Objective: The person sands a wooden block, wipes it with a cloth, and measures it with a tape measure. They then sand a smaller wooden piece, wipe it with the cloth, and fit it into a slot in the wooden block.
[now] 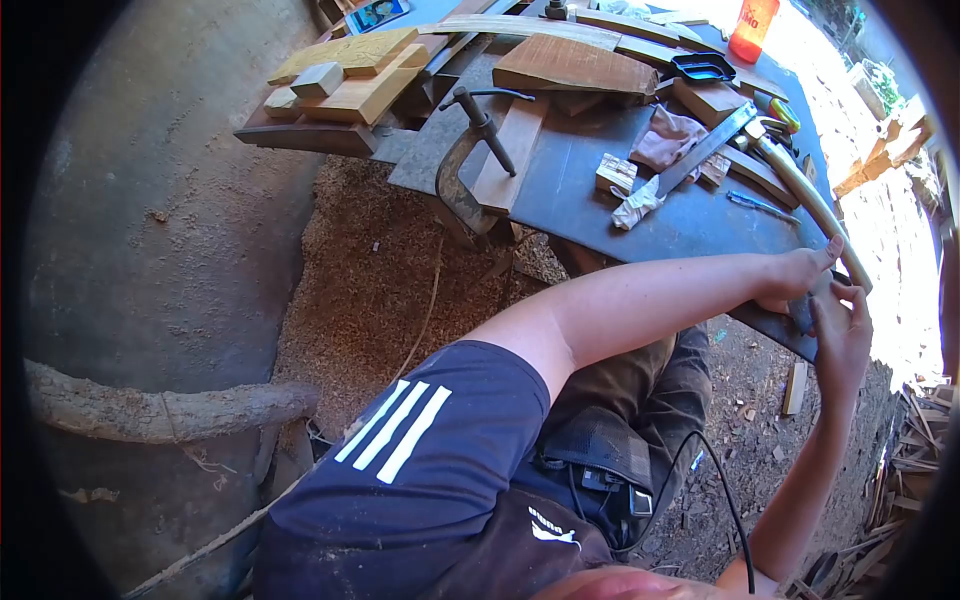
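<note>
My left hand (795, 275) reaches across to the table's right corner, thumb raised and fingers curled round a small grey piece (802, 314) whose kind I cannot make out. My right hand (843, 325) meets it from below, its bent fingers closed at the same grey piece. Right behind both hands runs a long curved wooden piece (812, 200); whether the fingers touch it cannot be told. On the table nearby lie a blue pen-like tool (762, 206) and a long flat blade (708, 150) with a cloth-wrapped handle (637, 204).
A C-clamp (462, 180) grips a board (512, 155) at the edge of the dark table (565, 190). Wooden pieces (570, 68), a black tray (703, 67), a pink rag (667, 137) and an orange bottle (753, 30) sit farther back. Sawdust (360, 260) covers the ground.
</note>
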Tool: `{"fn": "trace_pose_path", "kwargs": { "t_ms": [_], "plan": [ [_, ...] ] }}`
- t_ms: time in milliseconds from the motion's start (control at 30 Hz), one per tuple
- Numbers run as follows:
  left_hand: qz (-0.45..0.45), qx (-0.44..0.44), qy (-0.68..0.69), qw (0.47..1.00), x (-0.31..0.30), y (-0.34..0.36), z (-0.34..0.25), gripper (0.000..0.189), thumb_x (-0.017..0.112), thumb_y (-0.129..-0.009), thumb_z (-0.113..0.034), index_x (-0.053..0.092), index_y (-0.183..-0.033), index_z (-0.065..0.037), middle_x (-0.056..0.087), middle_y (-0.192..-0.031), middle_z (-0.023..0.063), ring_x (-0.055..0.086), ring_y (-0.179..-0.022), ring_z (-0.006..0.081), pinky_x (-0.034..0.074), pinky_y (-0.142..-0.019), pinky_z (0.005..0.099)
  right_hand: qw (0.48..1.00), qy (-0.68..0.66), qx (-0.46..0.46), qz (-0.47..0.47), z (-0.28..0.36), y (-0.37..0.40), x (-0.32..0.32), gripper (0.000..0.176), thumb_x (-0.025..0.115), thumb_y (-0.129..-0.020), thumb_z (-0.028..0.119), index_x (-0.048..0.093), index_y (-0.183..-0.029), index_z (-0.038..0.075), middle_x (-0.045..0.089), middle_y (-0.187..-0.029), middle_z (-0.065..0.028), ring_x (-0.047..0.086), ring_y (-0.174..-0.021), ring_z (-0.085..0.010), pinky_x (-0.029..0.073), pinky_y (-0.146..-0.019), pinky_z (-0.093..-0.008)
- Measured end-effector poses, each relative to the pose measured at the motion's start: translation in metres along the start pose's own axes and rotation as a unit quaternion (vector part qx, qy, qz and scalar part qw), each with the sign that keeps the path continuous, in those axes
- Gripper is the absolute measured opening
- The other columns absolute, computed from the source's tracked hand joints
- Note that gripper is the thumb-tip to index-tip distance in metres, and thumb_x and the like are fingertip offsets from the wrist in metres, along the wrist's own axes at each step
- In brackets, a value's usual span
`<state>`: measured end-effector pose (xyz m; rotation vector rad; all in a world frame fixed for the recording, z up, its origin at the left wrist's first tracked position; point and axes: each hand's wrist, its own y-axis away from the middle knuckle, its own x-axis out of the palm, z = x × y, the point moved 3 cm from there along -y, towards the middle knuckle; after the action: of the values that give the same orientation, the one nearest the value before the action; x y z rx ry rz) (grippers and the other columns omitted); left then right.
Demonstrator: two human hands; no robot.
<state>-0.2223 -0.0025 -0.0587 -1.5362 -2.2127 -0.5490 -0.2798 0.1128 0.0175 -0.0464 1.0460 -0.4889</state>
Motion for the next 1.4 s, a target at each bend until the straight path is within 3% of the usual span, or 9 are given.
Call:
{"fn": "trace_pose_path", "kwargs": {
  "t_ms": [100,267,500,533,667,767,1000,1100,1400],
  "plan": [
    [-0.065,0.015,-0.047,0.997,-0.002,0.004,-0.002,0.082,0.019,-0.1,-0.073,0.061,-0.113,-0.004,0.068,-0.089,0.0128,0.067,-0.084,0.0289,0.054,-0.081,0.0444,0.998,-0.011,-0.061,0.001,0.031,0.017,0.003,0.028,0.069,-0.091,0.015,0.062,-0.113,-0.001,0.069,-0.103,-0.0148,0.066,-0.09,-0.0233,0.049,-0.084,-0.0367],
    [0.111,-0.013,0.05,0.992,0.007,0.012,-0.007,0.084,0.018,-0.098,-0.075,0.059,-0.113,-0.003,0.066,-0.105,0.0128,0.064,-0.099,0.0256,0.052,-0.084,0.0438,0.996,-0.063,0.053,-0.04,-0.027,-0.014,0.009,0.034,0.061,-0.1,0.022,0.052,-0.122,-0.002,0.065,-0.101,-0.0155,0.064,-0.092,-0.0199,0.05,-0.082,-0.0336],
    [-0.081,0.008,0.06,0.995,-0.001,0.015,-0.014,0.086,0.02,-0.096,-0.079,0.056,-0.121,-0.004,0.064,-0.111,0.0106,0.06,-0.096,0.0223,0.047,-0.089,0.0422,0.984,-0.141,0.018,-0.11,0.026,0.032,0.051,0.035,0.046,-0.104,0.021,0.048,-0.131,-0.002,0.064,-0.113,-0.0223,0.066,-0.104,-0.0294,0.05,-0.089,-0.0404],
    [0.008,0.002,0.076,0.997,-0.004,0.004,-0.005,0.087,0.021,-0.097,-0.078,0.056,-0.126,-0.004,0.062,-0.117,0.0101,0.059,-0.099,0.0224,0.047,-0.09,0.0455,0.975,-0.188,0.049,-0.105,0.02,0.022,0.047,0.034,0.045,-0.105,0.02,0.048,-0.129,-0.003,0.063,-0.113,-0.0244,0.067,-0.101,-0.0322,0.05,-0.088,-0.0412],
    [0.053,0.006,0.125,0.991,-0.002,-0.004,-0.002,0.085,0.024,-0.097,-0.077,0.057,-0.125,-0.004,0.063,-0.102,0.0116,0.061,-0.092,0.0231,0.049,-0.085,0.0421,0.991,-0.03,0.066,-0.108,0.017,0.008,0.045,0.033,0.045,-0.105,0.02,0.048,-0.128,-0.004,0.064,-0.112,-0.0236,0.067,-0.099,-0.0309,0.051,-0.086,-0.0399],
    [-0.078,-0.003,0.121,0.99,-0.01,-0.001,-0.002,0.085,0.025,-0.096,-0.077,0.058,-0.119,-0.002,0.062,-0.091,0.0113,0.061,-0.088,0.0229,0.051,-0.081,0.0414,0.993,-0.029,-0.01,-0.117,0.042,0.031,0.053,0.034,0.047,-0.105,0.021,0.048,-0.127,-0.004,0.064,-0.111,-0.0251,0.067,-0.099,-0.0324,0.05,-0.085,-0.0413],
    [0.05,-0.033,0.129,0.99,0.006,0.015,-0.009,0.094,0.018,-0.094,-0.081,0.06,-0.122,-0.001,0.065,-0.104,0.013,0.063,-0.095,0.0245,0.048,-0.09,0.0476,0.989,0.028,0.099,-0.103,0.023,-0.006,0.044,0.032,0.045,-0.105,0.026,0.049,-0.119,-0.003,0.065,-0.102,-0.0303,0.067,-0.098,-0.0403,0.049,-0.079,-0.0478],
    [0.048,0.001,0.106,0.993,-0.011,-0.006,0.002,0.086,0.023,-0.095,-0.078,0.05,-0.137,-0.008,0.067,-0.102,0.0129,0.067,-0.09,0.024,0.05,-0.09,0.0487,0.998,0.007,0.007,-0.065,0.041,0.026,0.044,0.029,0.046,-0.105,0.024,0.05,-0.118,-0.002,0.066,-0.104,-0.0299,0.067,-0.096,-0.044,0.05,-0.079,-0.049],
    [0.112,0.109,-0.025,0.987,-0.009,-0.009,-0.002,0.08,0.028,-0.097,-0.075,0.052,-0.135,-0.009,0.069,-0.108,0.0123,0.07,-0.091,0.023,0.053,-0.087,0.0478,0.999,0.032,0.012,0.012,0.043,0.003,0.008,0.023,0.046,-0.104,0.02,0.054,-0.111,0.0,0.067,-0.092,-0.0171,0.071,-0.079,-0.0234,0.055,-0.067,-0.035]
  ]
}}
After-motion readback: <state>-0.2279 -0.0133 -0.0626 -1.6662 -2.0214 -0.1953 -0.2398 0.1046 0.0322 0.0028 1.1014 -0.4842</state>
